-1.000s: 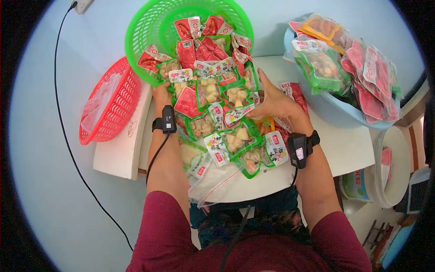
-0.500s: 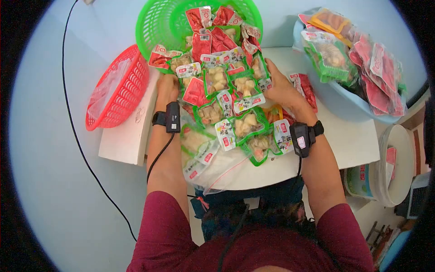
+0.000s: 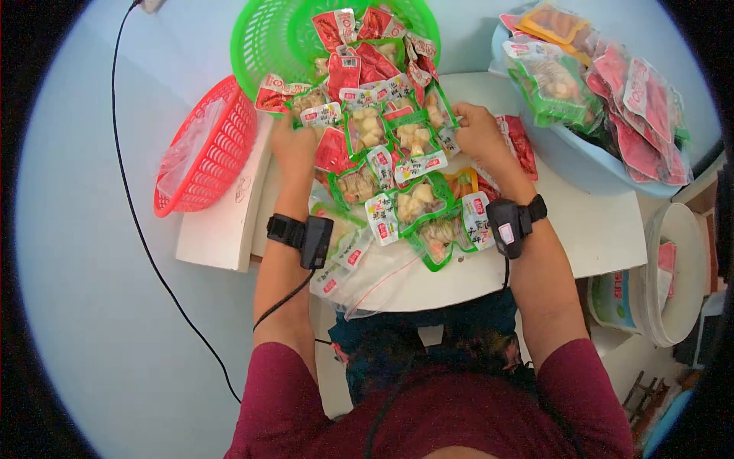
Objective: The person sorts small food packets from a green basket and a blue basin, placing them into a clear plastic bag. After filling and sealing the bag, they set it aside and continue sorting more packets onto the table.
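Observation:
A heap of sealed food packets, some green-edged with pale chunks inside and some red, spills from a green basket onto the white table. At the heap's left side, my left hand is closed at the corner of a green-edged packet; its fingertips are partly hidden. Opposite it, my right hand pinches the edge of another green-edged packet. Below the heap lies a clear plastic bag with a packet under its film.
A red basket holding clear plastic leans at the left. A light-blue basin piled with packets stands at the right, above a white bucket. A black cable hangs along the left wall.
My left hand has shifted slightly right and up, its fingers now curled at the packet corner. My right hand has drawn its fingers in at the packet's edge. The heap is nearly unchanged.

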A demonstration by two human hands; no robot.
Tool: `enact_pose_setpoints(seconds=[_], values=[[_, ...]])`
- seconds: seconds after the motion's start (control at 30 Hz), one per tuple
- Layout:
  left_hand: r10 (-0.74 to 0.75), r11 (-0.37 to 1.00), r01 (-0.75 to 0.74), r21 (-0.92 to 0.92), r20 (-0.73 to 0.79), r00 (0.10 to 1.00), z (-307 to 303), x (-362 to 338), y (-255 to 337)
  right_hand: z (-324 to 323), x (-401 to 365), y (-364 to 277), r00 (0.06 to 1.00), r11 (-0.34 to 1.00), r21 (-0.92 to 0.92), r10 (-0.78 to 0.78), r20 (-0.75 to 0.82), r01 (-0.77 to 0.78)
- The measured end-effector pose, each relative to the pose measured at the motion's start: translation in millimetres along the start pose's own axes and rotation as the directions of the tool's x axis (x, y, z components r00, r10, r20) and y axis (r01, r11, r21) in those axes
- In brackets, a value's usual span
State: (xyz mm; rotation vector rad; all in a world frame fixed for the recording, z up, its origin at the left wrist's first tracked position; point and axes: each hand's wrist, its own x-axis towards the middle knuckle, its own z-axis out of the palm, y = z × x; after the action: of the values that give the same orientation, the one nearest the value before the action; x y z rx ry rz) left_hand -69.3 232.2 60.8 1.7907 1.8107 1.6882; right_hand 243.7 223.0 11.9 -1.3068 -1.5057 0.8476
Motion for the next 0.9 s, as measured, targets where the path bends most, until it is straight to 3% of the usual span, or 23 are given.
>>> enact_pose_setpoints(seconds=[0.07, 0.1, 0.2, 0.33, 0.43, 0.53, 0.63, 0.7, 0.83, 0.9], values=[[0.326, 0.93, -0.329, 0.163, 0.044, 0.944, 8.5, 9.8, 12.4, -5.5, -7.7, -11.9, 0.999, 0.977, -0.209, -0.04, -0.03, 0.033], [0.371, 0.92, -0.375, 0.116, 0.055, 0.927, 15.2, 9.9, 36.0, -7.7, -13.0, -21.5, 0.997, 0.949, -0.312, -0.064, -0.047, 0.046], [0.565, 0.805, -0.573, 0.152, 0.098, 0.819, 51.5, 33.6, 54.6, -6.9, -15.2, -25.0, 0.993, 0.944, -0.33, -0.064, -0.102, 0.027], [0.672, 0.694, -0.7, 0.169, 0.198, 0.714, 101.8, 56.8, 77.2, -11.2, -15.2, -27.3, 0.995, 0.925, -0.38, -0.01, -0.096, -0.027], [0.664, 0.691, -0.707, 0.151, 0.254, 0.704, 127.4, 65.0, 88.4, -13.1, -15.9, -25.8, 0.998, 0.925, -0.38, 0.003, -0.059, -0.026], [0.641, 0.616, -0.732, 0.291, 0.355, 0.68, 142.6, 68.0, 84.4, -15.9, -16.5, -29.3, 0.999, 0.923, -0.38, 0.048, -0.018, -0.051], [0.58, 0.51, -0.747, 0.425, 0.472, 0.664, 136.4, 68.3, 88.1, -15.3, -18.2, -32.6, 0.998, 0.928, -0.37, 0.043, -0.035, -0.052], [0.566, 0.528, -0.753, 0.391, 0.499, 0.656, 130.4, 72.5, 85.2, -13.2, -20.1, -34.6, 0.996, 0.929, -0.366, 0.033, -0.082, -0.061], [0.558, 0.55, -0.746, 0.375, 0.5, 0.662, 111.3, 68.5, 93.2, -14.7, -17.3, -33.5, 0.996, 0.934, -0.345, 0.09, -0.024, -0.093], [0.522, 0.436, -0.78, 0.449, 0.58, 0.625, 102.4, 70.8, 94.4, -12.8, -15.4, -28.3, 0.997, 0.929, -0.364, 0.072, -0.003, -0.068]])
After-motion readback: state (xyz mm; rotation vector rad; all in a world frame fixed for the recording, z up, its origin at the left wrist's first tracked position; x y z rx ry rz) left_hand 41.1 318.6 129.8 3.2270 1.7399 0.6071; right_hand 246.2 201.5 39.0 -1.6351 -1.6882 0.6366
